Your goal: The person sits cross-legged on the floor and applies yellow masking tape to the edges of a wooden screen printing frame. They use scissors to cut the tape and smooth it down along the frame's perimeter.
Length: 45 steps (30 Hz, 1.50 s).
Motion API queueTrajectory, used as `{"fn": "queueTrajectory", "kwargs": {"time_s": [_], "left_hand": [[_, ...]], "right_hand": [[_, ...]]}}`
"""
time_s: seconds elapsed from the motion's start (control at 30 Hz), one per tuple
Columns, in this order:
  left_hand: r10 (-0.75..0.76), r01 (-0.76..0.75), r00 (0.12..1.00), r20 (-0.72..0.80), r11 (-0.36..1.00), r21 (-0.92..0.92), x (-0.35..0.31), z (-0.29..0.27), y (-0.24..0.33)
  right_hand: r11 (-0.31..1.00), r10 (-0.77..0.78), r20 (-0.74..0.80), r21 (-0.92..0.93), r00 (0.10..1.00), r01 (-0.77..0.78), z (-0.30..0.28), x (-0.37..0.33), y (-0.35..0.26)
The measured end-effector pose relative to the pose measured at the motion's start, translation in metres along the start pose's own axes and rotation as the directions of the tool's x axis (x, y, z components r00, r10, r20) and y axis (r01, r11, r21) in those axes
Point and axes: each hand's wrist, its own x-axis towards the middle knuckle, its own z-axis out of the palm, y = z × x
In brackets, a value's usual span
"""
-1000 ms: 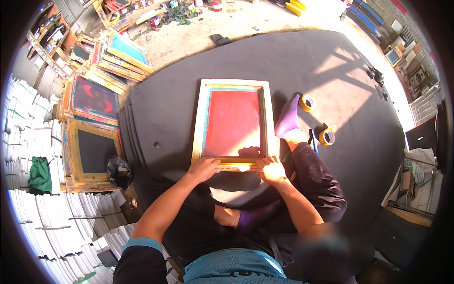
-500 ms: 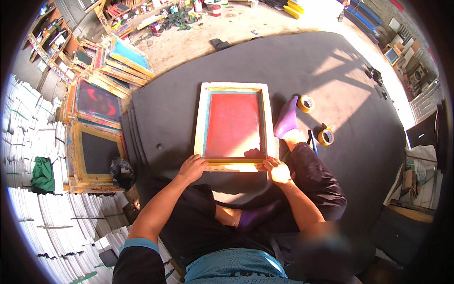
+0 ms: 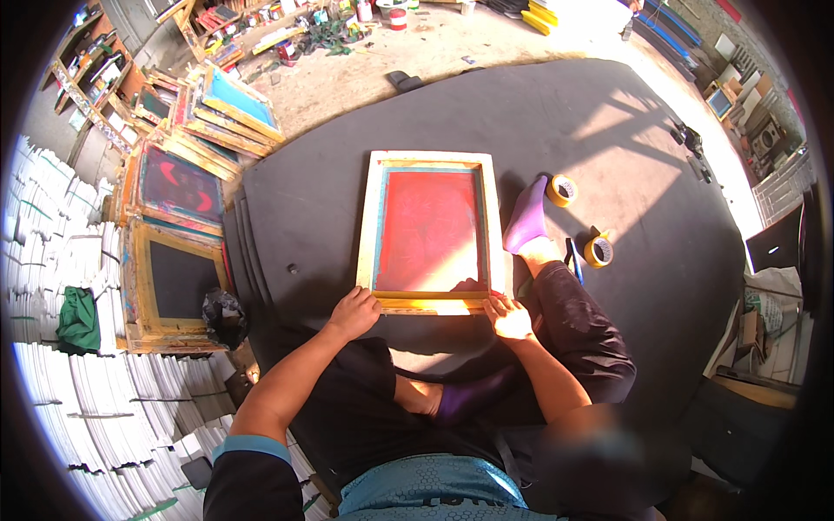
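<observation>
A wooden screen printing frame (image 3: 496,221) with a red mesh and a bluish inner border lies in front of me on a dark grey sheet. Along its near bar runs a yellow strip (image 3: 426,296) that looks like tape. My left hand (image 3: 354,313) is closed on the near left corner, its fingers bent over the wood. At the near right corner my right hand (image 3: 509,316) grips the bar, thumb and fingers together. Two rolls of yellow tape (image 3: 563,191) and a slim blue-and-black tool (image 3: 574,260) lie to the right of the frame, past my leg.
My purple-socked foot (image 3: 526,219) rests just right of the frame. The stack of dark sheets (image 3: 321,191) spreads under everything. Other screen frames (image 3: 181,187) lean at the left, above white paper stacks (image 3: 87,404). A black plastic bag (image 3: 224,318) sits by the stack's left edge.
The frame stays where it was. My right fingers have slid slightly outward along the near bar, and my left forearm has shifted a little left.
</observation>
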Motion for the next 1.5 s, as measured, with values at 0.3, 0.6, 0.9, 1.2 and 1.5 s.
{"fn": "queueTrajectory", "kwargs": {"time_s": [0.3, 0.6, 0.9, 1.2, 1.5], "left_hand": [[0.066, -0.081, 0.994, 0.081, 0.977, 0.196, -0.001, -0.01, 0.014], [-0.031, -0.009, 0.974, 0.224, 0.985, 0.174, -0.009, -0.026, 0.032], [-0.277, 0.365, 0.914, 0.297, 0.882, -0.3, 0.046, -0.03, 0.107], [-0.402, 0.496, 0.858, 0.318, 0.808, -0.318, 0.049, 0.004, 0.146], [-0.466, 0.613, 0.75, 0.47, 0.756, -0.23, 0.045, -0.018, 0.138]], "right_hand": [[0.984, 0.019, 0.144, -0.175, 0.989, 0.007, 0.015, -0.029, -0.015], [0.976, 0.159, 0.332, -0.195, 0.93, -0.097, -0.003, -0.033, -0.032], [0.972, 0.169, 0.232, 0.123, 0.958, -0.201, -0.029, 0.024, -0.079], [0.933, 0.25, 0.38, 0.151, 0.891, -0.326, 0.008, 0.01, -0.1], [0.886, 0.35, 0.281, 0.21, 0.894, -0.413, -0.02, 0.019, -0.08]]}}
